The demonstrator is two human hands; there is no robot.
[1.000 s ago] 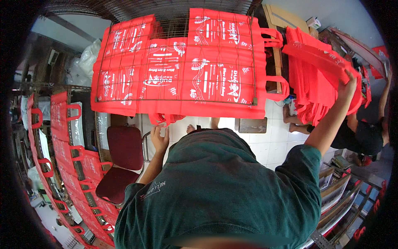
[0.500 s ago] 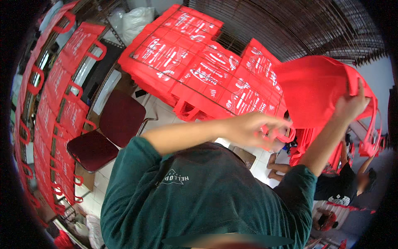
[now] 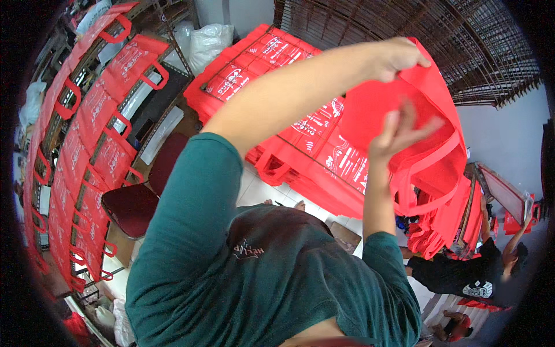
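A red fabric tote bag (image 3: 365,113) hangs open in front of me, its mouth towards me and a long handle loop drooping on the near side. With the fingers bent over its far top edge, my left hand (image 3: 399,58) grips the bag. My right hand (image 3: 398,136) is raised before the bag's opening, fingers spread and slightly blurred, holding nothing. Beneath the bag lies a broad stack of red printed bags (image 3: 228,84) with a thin wire grid over it.
Racks with red printed bags (image 3: 98,115) stand on the left, beside a dark red chair (image 3: 130,208). Wire racks (image 3: 399,20) fill the far side. At right, a person in black (image 3: 457,274) reaches up to a framed screen (image 3: 503,188). White sacks (image 3: 211,46) sit at the back.
My left hand has moved up and away and now holds the bag's far edge. My right hand has let go of the bag and come inward, fingers opening.
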